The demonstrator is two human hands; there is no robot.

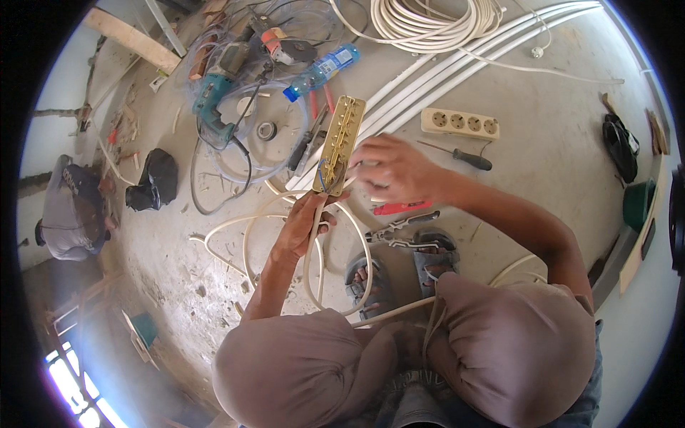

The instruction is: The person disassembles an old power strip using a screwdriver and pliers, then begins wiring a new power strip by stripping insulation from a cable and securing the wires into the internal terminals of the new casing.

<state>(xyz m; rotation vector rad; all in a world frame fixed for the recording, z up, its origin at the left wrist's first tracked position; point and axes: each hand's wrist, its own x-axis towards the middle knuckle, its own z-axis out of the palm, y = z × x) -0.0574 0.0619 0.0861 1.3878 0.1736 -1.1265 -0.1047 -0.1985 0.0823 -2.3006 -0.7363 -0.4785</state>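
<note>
My left hand (305, 222) is closed around the lower end of an opened power strip base (341, 139), a long cream housing with brass contact strips inside. A white cable (311, 267) enters at that end, and blue wire shows there. Just right of the base is my right hand (391, 170), its fingers smeared by motion; whether they hold anything does not show. The four-socket power strip cover (460, 124) lies on the floor to the right, beside a screwdriver (467, 158). Below my right hand are a red utility knife (402, 207) and hand pliers (402, 227).
A teal power drill (212, 105), an angle grinder (284, 47) and a blue-capped water bottle (321, 71) lie at the far left. White tubes (435, 82) run to the far right, past coiled cable (435, 25). Black bags (154, 180) lie aside. My sandalled feet (367, 282) are below.
</note>
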